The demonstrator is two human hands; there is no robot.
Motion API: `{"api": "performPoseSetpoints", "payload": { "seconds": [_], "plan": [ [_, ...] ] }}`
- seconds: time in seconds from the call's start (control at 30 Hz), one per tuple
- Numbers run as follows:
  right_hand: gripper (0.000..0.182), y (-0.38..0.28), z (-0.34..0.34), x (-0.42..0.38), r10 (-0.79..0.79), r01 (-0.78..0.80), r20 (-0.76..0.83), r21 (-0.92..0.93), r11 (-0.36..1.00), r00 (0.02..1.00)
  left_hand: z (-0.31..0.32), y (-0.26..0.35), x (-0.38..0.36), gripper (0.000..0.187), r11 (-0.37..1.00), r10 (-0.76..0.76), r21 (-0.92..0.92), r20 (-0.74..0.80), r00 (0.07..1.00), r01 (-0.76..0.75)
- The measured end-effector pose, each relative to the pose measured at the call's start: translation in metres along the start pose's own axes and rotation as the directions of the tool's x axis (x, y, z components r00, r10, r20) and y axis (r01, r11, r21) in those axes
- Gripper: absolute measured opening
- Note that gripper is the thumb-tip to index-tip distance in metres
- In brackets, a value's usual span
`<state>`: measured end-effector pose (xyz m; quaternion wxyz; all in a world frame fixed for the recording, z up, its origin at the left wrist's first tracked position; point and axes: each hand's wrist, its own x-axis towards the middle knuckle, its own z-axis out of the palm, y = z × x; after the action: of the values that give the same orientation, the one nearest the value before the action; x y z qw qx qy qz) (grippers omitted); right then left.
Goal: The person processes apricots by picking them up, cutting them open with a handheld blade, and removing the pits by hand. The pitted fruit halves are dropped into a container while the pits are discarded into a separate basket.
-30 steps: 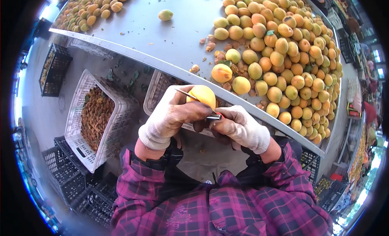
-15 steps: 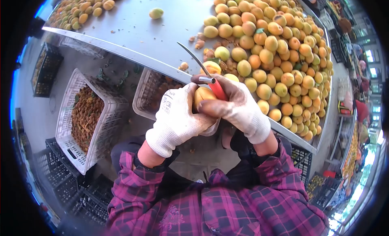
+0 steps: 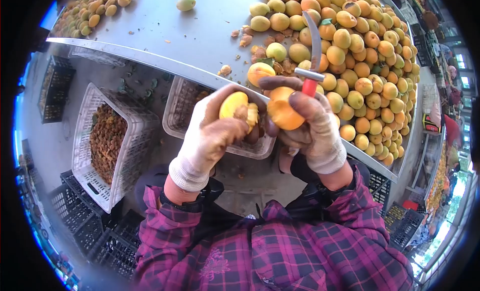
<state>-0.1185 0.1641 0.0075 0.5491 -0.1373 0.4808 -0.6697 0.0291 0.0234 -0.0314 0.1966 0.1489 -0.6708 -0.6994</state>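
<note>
Both hands wear white gloves with stained fingers. My left hand point(image 3: 212, 128) grips one apricot half point(image 3: 233, 105), its torn flesh and what looks like the brown pit facing right. Fingers of my right hand point(image 3: 312, 126) hold the other apricot half point(image 3: 286, 109) and a knife with a red handle point(image 3: 309, 87) and a curved blade point(image 3: 314, 41) pointing up. The halves are apart, above a white crate point(image 3: 257, 150) at the table's edge. A pile of whole apricots point(image 3: 355, 66) lies on the metal table point(image 3: 200, 46) beyond my right hand.
Pits and scraps point(image 3: 260, 53) lie beside the pile. One greenish apricot point(image 3: 186, 4) sits alone, with a smaller pile point(image 3: 95, 11) at the upper left. A white crate point(image 3: 122, 156) of brown pits stands on the floor, near black crates point(image 3: 107, 241).
The apricot held between both hands is now in two separate halves, one in each hand. My hands have moved apart, and the knife has swung to point up and right.
</note>
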Motion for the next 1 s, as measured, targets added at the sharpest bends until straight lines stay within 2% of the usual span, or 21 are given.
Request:
{"api": "performPoseSetpoints", "payload": {
  "seconds": [0.03, 0.07, 0.13, 0.2, 0.23, 0.27, 0.33, 0.37, 0.4, 0.47, 0.5, 0.53, 0.6, 0.63, 0.73, 0.77, 0.8, 0.87, 0.9, 0.93, 1.0],
  "plan": [
    [0.053, -0.003, 0.001, 0.001, -0.016, 0.014, -0.064, -0.037, 0.999, 0.998, -0.003, 0.02, 0.003, 0.029, 0.88, -0.205, -0.425, 0.062, 0.977, 0.212],
    [0.039, -0.01, -0.003, -0.002, 0.033, -0.031, -0.019, 0.119, 0.992, 0.999, -0.001, 0.019, 0.002, 0.027, 0.835, -0.197, -0.534, -0.063, 0.978, 0.134],
    [0.041, -0.004, -0.002, 0.003, 0.002, -0.003, -0.033, -0.012, 1.0, 0.999, -0.001, 0.024, 0.004, 0.052, 0.857, -0.148, -0.511, -0.121, 0.982, 0.066],
    [0.042, 0.022, -0.007, 0.013, -0.056, 0.019, -0.099, -0.339, 0.941, 0.994, 0.0, 0.027, 0.004, 0.051, 0.863, -0.166, -0.5, -0.159, 0.973, 0.066],
    [0.039, 0.03, -0.005, 0.014, -0.211, 0.114, -0.11, -0.566, 0.817, 0.971, 0.001, 0.028, 0.004, 0.049, 0.865, -0.186, -0.497, -0.186, 0.965, 0.071],
    [0.039, 0.03, -0.006, 0.013, -0.215, 0.116, -0.11, -0.566, 0.816, 0.97, 0.003, 0.029, 0.004, 0.048, 0.865, -0.207, -0.497, -0.211, 0.955, 0.077],
    [0.028, 0.02, -0.003, 0.011, -0.223, 0.103, -0.155, -0.554, 0.826, 0.962, 0.005, 0.03, 0.003, 0.046, 0.862, -0.245, -0.501, -0.265, 0.933, 0.084],
    [0.02, 0.022, -0.005, 0.015, -0.372, 0.285, -0.159, -0.399, 0.871, 0.915, 0.005, 0.03, 0.003, 0.046, 0.86, -0.242, -0.504, -0.265, 0.933, 0.08],
    [0.027, 0.002, 0.001, 0.008, -0.284, 0.183, -0.227, -0.385, 0.905, 0.932, 0.005, 0.029, 0.003, 0.044, 0.822, -0.242, -0.566, -0.244, 0.939, 0.065],
    [0.041, -0.008, -0.005, 0.006, -0.343, 0.344, -0.031, 0.034, 0.938, 0.939, 0.007, 0.026, 0.005, 0.044, 0.778, -0.239, -0.626, -0.214, 0.947, 0.055],
    [0.056, -0.01, 0.008, 0.011, -0.446, 0.436, -0.122, -0.098, 0.895, 0.887, 0.01, 0.023, 0.005, 0.05, 0.77, -0.258, -0.634, -0.2, 0.945, 0.076],
    [0.056, -0.012, 0.014, 0.011, -0.449, 0.44, -0.127, -0.098, 0.893, 0.884, 0.011, 0.02, 0.006, 0.056, 0.762, -0.277, -0.64, -0.186, 0.943, 0.098],
    [0.059, -0.016, 0.022, 0.009, -0.602, 0.499, -0.168, -0.411, 0.763, 0.781, 0.016, 0.019, 0.006, 0.055, 0.767, -0.278, -0.634, -0.19, 0.942, 0.098],
    [0.061, -0.02, 0.019, 0.005, -0.506, 0.383, -0.193, -0.449, 0.807, 0.841, 0.018, 0.02, 0.006, 0.055, 0.78, -0.297, -0.617, -0.223, 0.929, 0.101],
    [0.062, -0.018, 0.033, 0.0, -0.535, 0.394, -0.225, -0.462, 0.794, 0.815, 0.025, 0.023, 0.007, 0.056, 0.806, -0.308, -0.586, -0.292, 0.905, 0.085],
    [0.052, -0.021, 0.039, -0.002, -0.471, 0.378, -0.259, -0.336, 0.863, 0.844, 0.026, 0.023, 0.007, 0.056, 0.817, -0.308, -0.571, -0.323, 0.895, 0.075],
    [0.052, -0.018, 0.041, 0.0, -0.47, 0.379, -0.26, -0.333, 0.863, 0.843, 0.027, 0.023, 0.007, 0.056, 0.829, -0.307, -0.555, -0.351, 0.885, 0.067],
    [0.065, -0.013, 0.045, 0.004, -0.456, 0.29, -0.304, -0.46, 0.839, 0.837, 0.027, 0.023, 0.006, 0.056, 0.832, -0.294, -0.55, -0.336, 0.895, 0.067],
    [0.051, -0.017, 0.045, 0.001, -0.411, 0.281, -0.255, -0.424, 0.861, 0.875, 0.027, 0.023, 0.006, 0.055, 0.834, -0.281, -0.548, -0.321, 0.904, 0.065],
    [0.051, -0.015, 0.045, 0.002, -0.413, 0.283, -0.256, -0.421, 0.862, 0.874, 0.027, 0.024, 0.006, 0.055, 0.836, -0.28, -0.545, -0.321, 0.905, 0.065],
    [0.04, -0.01, 0.043, 0.003, -0.388, 0.212, -0.293, -0.489, 0.846, 0.874, 0.029, 0.025, 0.007, 0.054, 0.858, -0.269, -0.511, -0.35, 0.897, 0.058]
  ]
}}
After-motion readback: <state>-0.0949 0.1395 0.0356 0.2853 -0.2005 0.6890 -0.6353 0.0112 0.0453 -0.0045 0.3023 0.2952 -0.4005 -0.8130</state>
